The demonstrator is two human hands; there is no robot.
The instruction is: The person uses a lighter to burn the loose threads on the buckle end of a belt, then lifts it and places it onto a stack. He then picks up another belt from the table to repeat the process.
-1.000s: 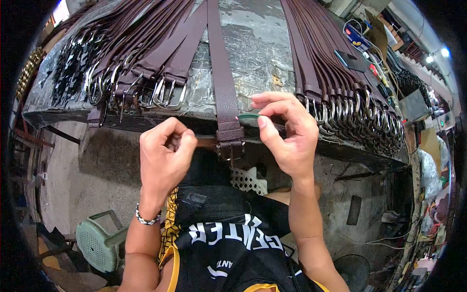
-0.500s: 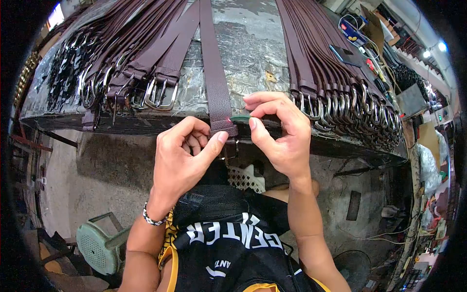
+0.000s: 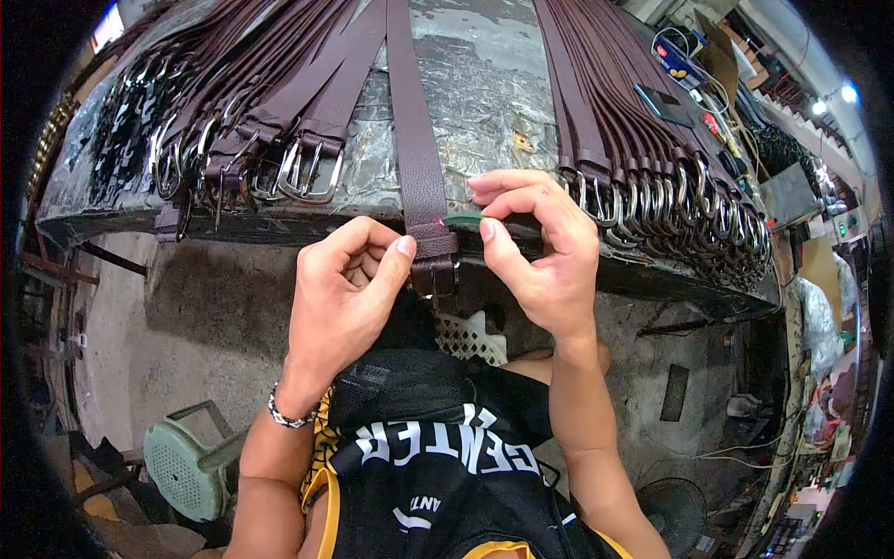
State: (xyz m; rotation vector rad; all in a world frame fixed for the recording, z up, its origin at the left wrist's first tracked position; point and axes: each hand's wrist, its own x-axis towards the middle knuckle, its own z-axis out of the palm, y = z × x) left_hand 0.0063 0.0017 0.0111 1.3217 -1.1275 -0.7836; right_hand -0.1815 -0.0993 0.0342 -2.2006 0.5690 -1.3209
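Note:
A dark brown leather belt (image 3: pixel 419 168) hangs over the bench's front edge, with its metal buckle (image 3: pixel 454 278) below. Near the buckle, a leather keeper loop (image 3: pixel 435 240) wraps the strap. My left hand (image 3: pixel 349 289) is closed, thumb and forefinger pinching at the left edge of the belt beside the loop; its other fingers are curled. On the opposite side, my right hand (image 3: pixel 545 252) pinches a thin green strip-like tool (image 3: pixel 462 219) between thumb and forefinger. The tool's tip meets the belt's right edge just above the loop, where a small pinkish-red spot shows.
Many brown belts with buckles (image 3: pixel 312 172) lie bunched on the left of the worn bench (image 3: pixel 466 102), and more belts (image 3: pixel 643 158) on the right. A phone (image 3: pixel 663 104) rests at the right side. A green stool (image 3: pixel 186 470) stands on the floor at lower left.
My left thumb has shifted up and left off the loop's face to the belt's edge, uncovering more of the loop and buckle. The right hand with the green tool has barely moved.

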